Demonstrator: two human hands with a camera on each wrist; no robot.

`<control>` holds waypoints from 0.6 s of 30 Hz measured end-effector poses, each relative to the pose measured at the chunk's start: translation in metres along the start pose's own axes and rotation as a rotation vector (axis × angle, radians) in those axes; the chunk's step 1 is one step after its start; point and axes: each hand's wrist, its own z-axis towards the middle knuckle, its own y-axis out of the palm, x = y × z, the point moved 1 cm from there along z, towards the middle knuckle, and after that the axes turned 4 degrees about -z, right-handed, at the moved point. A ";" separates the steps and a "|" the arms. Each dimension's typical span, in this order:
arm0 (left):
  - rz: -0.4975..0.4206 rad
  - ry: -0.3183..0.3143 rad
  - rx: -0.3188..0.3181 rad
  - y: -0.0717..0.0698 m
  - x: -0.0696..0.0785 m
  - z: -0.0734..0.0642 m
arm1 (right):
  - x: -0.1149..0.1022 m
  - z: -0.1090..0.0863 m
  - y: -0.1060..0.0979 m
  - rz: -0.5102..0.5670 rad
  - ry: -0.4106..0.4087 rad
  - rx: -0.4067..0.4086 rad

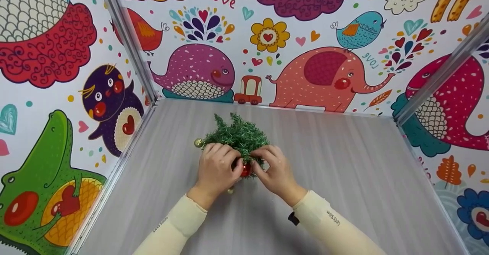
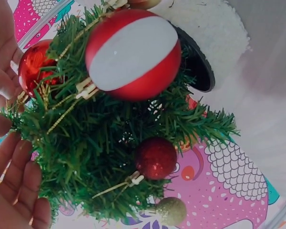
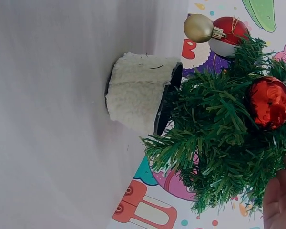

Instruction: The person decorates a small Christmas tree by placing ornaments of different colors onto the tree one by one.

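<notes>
A small artificial Christmas tree [image 1: 237, 131] stands between my two hands, hung with baubles. My left hand [image 1: 219, 167], fingers curled, pinches a twig at the top of the tree; in the left wrist view its fingertips [image 2: 20, 150] are at the green needles. Opposite, my right hand [image 1: 277, 171] bends its thumb and forefinger onto the same twig. Just below the fingertips hangs a shiny red bauble [image 3: 270, 102] with a gold cap. Whether either hand also holds its gold cord is hidden. A red and white bauble [image 2: 133, 55] and a dark red one [image 2: 156, 158] hang lower.
The tree's pot [image 3: 140, 90] is wrapped in white fleece and has a black rim. Gold baubles [image 1: 199, 143] hang at the tree's side. Underneath is a grey wood-grain table [image 1: 344, 163], bordered by walls [image 1: 298, 33] printed with cartoon animals and by metal frame posts [image 1: 130, 37].
</notes>
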 end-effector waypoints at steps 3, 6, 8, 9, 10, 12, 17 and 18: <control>-0.015 0.015 -0.002 0.001 -0.001 0.000 | 0.002 -0.003 -0.003 -0.017 0.004 0.003; -0.033 0.034 0.005 0.000 -0.002 -0.001 | 0.005 -0.007 -0.008 -0.037 0.009 0.008; -0.048 0.049 0.020 -0.001 -0.003 -0.002 | 0.008 -0.010 -0.012 -0.048 0.019 0.013; -0.057 0.058 0.033 -0.001 -0.004 -0.003 | 0.010 -0.013 -0.015 -0.055 0.027 0.015; -0.064 0.065 0.045 -0.003 -0.005 -0.004 | 0.013 -0.015 -0.017 -0.058 0.035 0.015; -0.075 0.085 0.074 -0.007 -0.008 -0.006 | 0.019 -0.021 -0.021 -0.069 0.058 0.015; -0.060 0.070 0.125 -0.020 -0.024 -0.016 | 0.043 -0.043 -0.031 -0.147 0.137 -0.025; -0.052 0.049 0.132 -0.023 -0.029 -0.018 | 0.048 -0.047 -0.034 -0.168 0.165 -0.051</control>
